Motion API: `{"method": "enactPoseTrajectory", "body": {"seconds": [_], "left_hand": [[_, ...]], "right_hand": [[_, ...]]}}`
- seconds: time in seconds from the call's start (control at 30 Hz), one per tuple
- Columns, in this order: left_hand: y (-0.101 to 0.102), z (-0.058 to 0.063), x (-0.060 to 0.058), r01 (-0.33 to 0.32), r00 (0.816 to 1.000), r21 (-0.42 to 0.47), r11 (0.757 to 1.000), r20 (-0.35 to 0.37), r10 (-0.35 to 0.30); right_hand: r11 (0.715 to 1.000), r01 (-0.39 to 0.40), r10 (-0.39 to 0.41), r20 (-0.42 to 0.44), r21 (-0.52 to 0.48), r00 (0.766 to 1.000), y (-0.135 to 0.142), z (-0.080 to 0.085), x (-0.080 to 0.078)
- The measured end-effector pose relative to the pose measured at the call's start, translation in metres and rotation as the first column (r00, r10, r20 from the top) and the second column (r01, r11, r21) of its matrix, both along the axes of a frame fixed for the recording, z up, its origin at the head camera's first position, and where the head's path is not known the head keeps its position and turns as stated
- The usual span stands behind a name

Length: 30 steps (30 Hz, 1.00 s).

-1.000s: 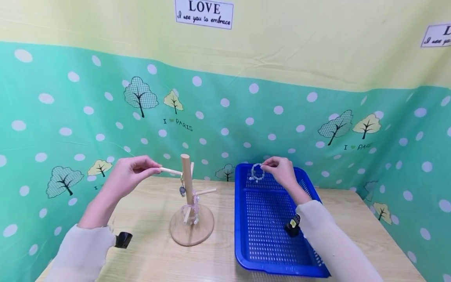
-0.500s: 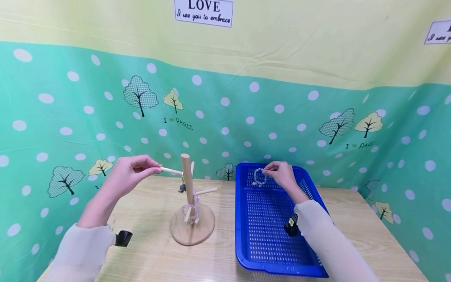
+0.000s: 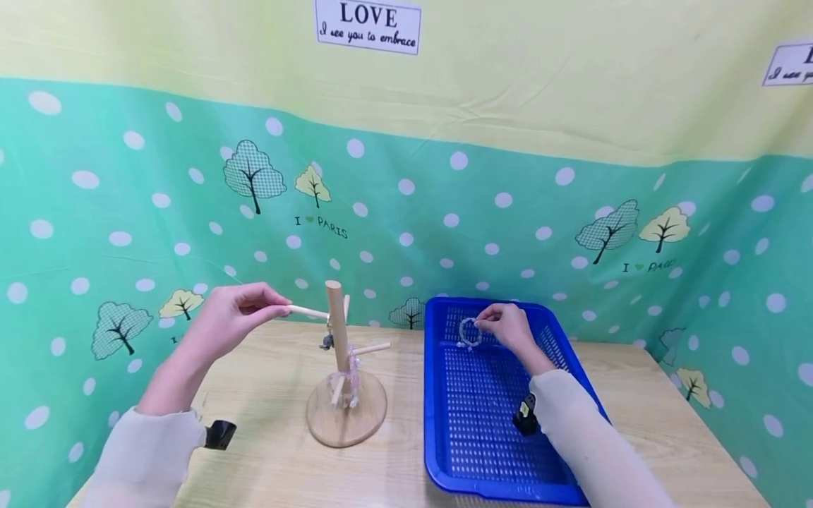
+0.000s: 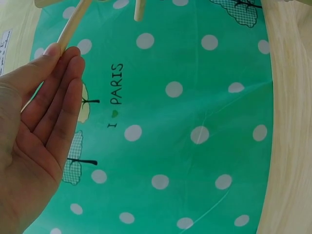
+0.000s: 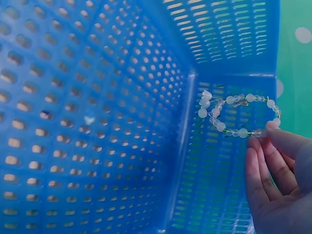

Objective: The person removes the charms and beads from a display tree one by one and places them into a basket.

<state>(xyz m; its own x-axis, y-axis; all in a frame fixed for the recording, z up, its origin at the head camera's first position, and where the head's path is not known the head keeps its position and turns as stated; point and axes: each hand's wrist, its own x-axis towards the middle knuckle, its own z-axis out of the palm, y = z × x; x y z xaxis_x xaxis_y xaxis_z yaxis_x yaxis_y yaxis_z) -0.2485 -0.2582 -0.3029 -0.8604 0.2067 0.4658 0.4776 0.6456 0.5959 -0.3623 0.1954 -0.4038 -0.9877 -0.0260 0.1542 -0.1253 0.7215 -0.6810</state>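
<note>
My left hand (image 3: 231, 324) pinches the end of a peg (image 3: 308, 312) on a wooden stand (image 3: 338, 331), thumb against fingertips. From that peg, close to the post, hangs an ornament with a dark grey charm (image 3: 327, 342). Lower down, a pink and clear beaded bracelet (image 3: 353, 377) loops over another peg. Thumb and fingertips of my right hand (image 3: 511, 330) pinch a bracelet (image 5: 243, 133) of white and clear beads with a small flower-like charm (image 5: 206, 93). It hangs within the far end of the blue basket (image 3: 433, 395), inside the rim.
The perforated basket stands on the light wood table (image 3: 267, 437), to the right of the stand's round base (image 3: 324, 427). A green and yellow printed curtain (image 3: 406, 212) closes off the back and sides. Black wrist cameras sit at both sleeves.
My right hand has lowered the white beaded bracelet toward the basket's far end. The left hand keeps its pinch on the peg, and the grey charm has swung slightly.
</note>
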Motion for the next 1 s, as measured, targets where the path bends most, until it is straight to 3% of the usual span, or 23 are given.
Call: {"method": "enactPoseTrajectory", "body": {"seconds": [0.33,0.63,1.0], "left_hand": [[0.002,-0.002,-0.004,-0.016,1.000,-0.007,1.000,-0.007,0.016],[0.005,0.000,-0.007,-0.015,1.000,-0.013,1.000,0.005,0.015],[-0.001,-0.003,-0.002,-0.016,1.000,0.004,1.000,-0.007,0.016]], "right_hand": [[1.000,0.015,-0.015,0.018,0.017,1.000,0.007,-0.012,0.002],[0.999,-0.025,0.023,0.082,0.024,0.996,0.004,-0.015,0.003],[0.993,-0.112,0.106,0.177,0.028,0.979,-0.011,-0.017,0.003]]}}
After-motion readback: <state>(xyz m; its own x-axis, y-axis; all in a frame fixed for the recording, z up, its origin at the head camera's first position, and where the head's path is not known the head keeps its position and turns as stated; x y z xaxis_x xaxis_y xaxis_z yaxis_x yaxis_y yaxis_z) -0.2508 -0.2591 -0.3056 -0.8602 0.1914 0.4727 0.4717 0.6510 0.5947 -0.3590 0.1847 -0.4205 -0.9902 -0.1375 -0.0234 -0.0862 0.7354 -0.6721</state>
